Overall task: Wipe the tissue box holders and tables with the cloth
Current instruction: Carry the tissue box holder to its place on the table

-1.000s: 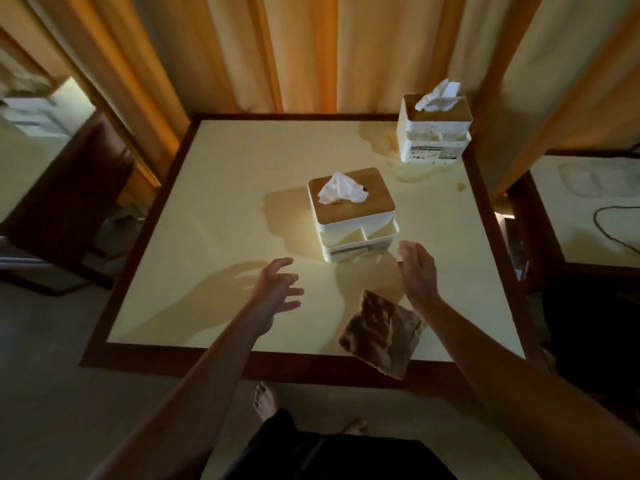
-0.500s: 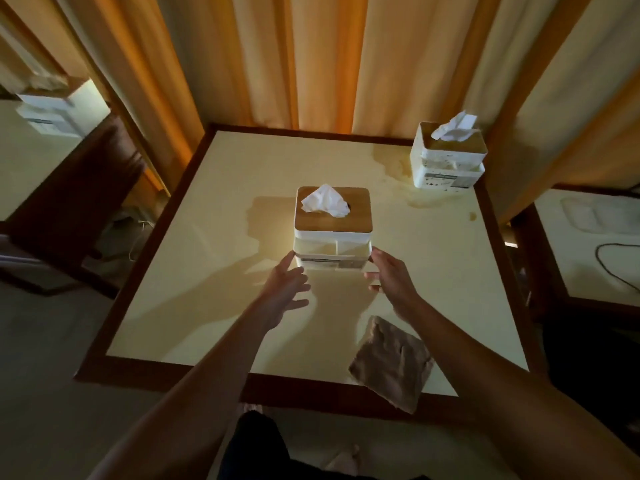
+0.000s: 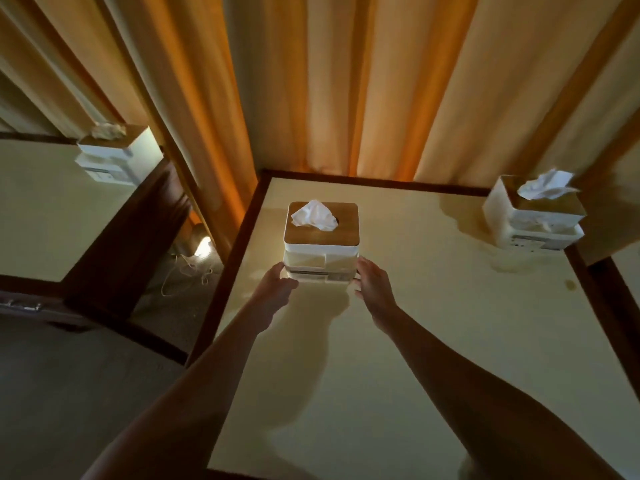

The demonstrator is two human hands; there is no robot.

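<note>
Fingers of left hand (image 3: 277, 284) and right hand (image 3: 372, 285) press the tissue box holder's (image 3: 321, 252) lower sides, curl unclear | holder upright at counter (image 3: 415, 306) far-left | risk: uneven push tips it over the edge | cloth unseen

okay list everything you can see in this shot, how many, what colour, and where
Tissue box holders: 3, white with wooden lids; one at the near table's left rear between the hands, one at its right rear corner, one on the left table.
Tissues: 3, white; one sticks up from each lid.
Tables: 2, cream tops with dark brown edges; near table in front, left table beside it.
Stains: tan marks on the near table by the right holder.
Curtains: orange-beige, behind the tables.
Cord: 1, pale, on the floor between the tables.
Left hand: at the middle holder's left side.
Right hand: at its right side.
</note>
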